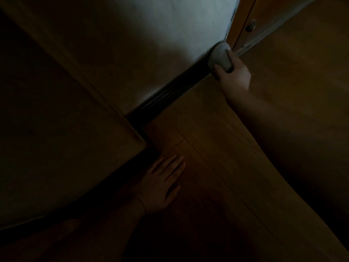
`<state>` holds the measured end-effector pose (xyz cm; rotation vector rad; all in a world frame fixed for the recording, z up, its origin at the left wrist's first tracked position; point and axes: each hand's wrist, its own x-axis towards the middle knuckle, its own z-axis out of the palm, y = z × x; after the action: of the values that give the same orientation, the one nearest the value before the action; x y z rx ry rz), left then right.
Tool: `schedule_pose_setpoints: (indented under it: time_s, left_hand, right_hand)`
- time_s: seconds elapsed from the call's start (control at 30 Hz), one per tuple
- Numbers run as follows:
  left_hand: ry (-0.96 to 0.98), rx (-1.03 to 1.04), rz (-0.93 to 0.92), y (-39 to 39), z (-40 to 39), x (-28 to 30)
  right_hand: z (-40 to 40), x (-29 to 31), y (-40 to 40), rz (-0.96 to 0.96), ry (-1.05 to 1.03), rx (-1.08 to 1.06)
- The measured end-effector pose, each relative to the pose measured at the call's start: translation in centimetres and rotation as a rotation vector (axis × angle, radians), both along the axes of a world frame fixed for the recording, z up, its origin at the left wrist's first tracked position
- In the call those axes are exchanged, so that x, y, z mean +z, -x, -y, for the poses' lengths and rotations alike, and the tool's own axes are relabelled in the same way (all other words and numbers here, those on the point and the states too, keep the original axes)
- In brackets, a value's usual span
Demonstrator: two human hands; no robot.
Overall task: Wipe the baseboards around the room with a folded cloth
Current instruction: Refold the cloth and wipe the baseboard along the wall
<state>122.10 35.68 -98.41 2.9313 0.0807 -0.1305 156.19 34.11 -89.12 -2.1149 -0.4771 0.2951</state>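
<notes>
One pale grey bunched cloth (220, 57) presses against the dark ridged baseboard (171, 93) at two o'clock, grasped by the right hand (234, 72). The left hand (162, 184) lies flat, fingers straight, on the brown wood-plank floor (217, 140) at six o'clock. A pale wall (170, 25) rises above; one wooden door (243, 17) stands at one o'clock in the dim room.

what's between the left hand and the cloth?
In the head view, only bare wood floor and the dark baseboard running along the wall. The left hand lies flat on the floor; the right hand holds the cloth against the baseboard's far end.
</notes>
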Motion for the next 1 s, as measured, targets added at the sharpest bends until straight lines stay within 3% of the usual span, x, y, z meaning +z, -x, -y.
schedule_pose_setpoints:
  time_s: [0.33,0.57,0.63,0.77,0.83,1.0]
  left_hand:
    - [-0.048,0.009,-0.046,-0.1,0.0,0.7]
    - [-0.053,0.012,0.008,0.0,0.0,0.7]
    - [-0.034,0.014,-0.013,0.2,-0.1,0.2]
    - [-0.025,0.007,0.008,0.0,-0.1,-0.2]
    - [-0.032,0.007,0.022,0.0,0.1,0.0]
    - [-0.039,0.0,0.02,-0.1,0.3,0.2]
  right_hand:
    - [-0.3,0.5,16.1,-0.056,-0.096,0.383]
    - [0.2,0.7,16.7,-0.14,-0.063,0.698]
    - [1.4,0.2,14.2,-0.117,-0.072,0.592]
    - [4.1,-0.9,7.4,-0.204,-0.108,0.027]
    - [4.1,-0.9,4.3,-0.181,-0.066,-0.16]
    - [2.0,-0.7,0.6,-0.153,-0.035,-0.157]
